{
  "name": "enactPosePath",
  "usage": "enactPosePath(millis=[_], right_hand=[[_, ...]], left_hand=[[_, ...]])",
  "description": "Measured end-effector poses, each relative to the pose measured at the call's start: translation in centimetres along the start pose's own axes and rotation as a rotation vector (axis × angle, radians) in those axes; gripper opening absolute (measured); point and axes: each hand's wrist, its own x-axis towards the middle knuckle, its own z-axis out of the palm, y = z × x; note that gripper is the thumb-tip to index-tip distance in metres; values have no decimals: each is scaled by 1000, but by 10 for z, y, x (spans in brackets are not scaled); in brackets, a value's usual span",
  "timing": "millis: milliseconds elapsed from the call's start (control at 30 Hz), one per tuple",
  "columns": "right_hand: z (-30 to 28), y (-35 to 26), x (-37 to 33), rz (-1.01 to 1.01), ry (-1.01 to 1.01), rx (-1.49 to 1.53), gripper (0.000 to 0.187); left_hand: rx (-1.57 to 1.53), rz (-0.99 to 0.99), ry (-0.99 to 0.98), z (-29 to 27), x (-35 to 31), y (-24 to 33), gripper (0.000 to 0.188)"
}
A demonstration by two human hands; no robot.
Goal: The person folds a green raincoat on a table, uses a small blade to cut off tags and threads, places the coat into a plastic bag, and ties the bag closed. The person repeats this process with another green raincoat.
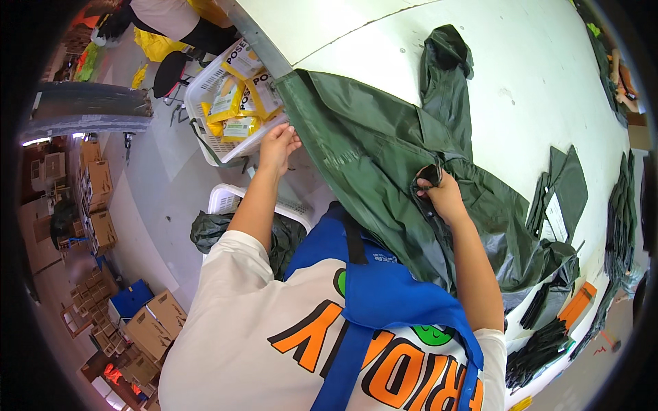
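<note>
A dark green, shiny waterproof jacket (370, 164) lies spread over the white table and drapes over its near edge, one sleeve (445, 82) reaching away from me. My left hand (277, 148) is closed at the jacket's left hem, thumb and fingertips pinching the edge. Over the middle of the garment, my right hand (442, 195) curls around a small black object (430, 175), too dark to name. Its fingers rest close to the jacket's front.
Left of the table, a white basket (195, 103) holds several yellow-and-white packages (240, 103). Below it, another white basket (226, 196) stands by dark green fabric (212, 229). More folded dark garments (562, 192) lie on the right. A person (181, 20) is at the top left; cartons (154, 322) are stacked at lower left.
</note>
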Motion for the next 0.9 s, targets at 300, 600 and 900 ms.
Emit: enactPosePath(millis=[300,600,900], right_hand=[[1,10,4,-24,26,-178,23],[-11,-47,-29,-174,56,181,9],[-21,-149,-110,-541,264,112,18]], left_hand=[[620,414,108,-1,31,84,12],[857,1154,-444,132,-41,170,2],[676,1493,-823,240,-152,166,18]])
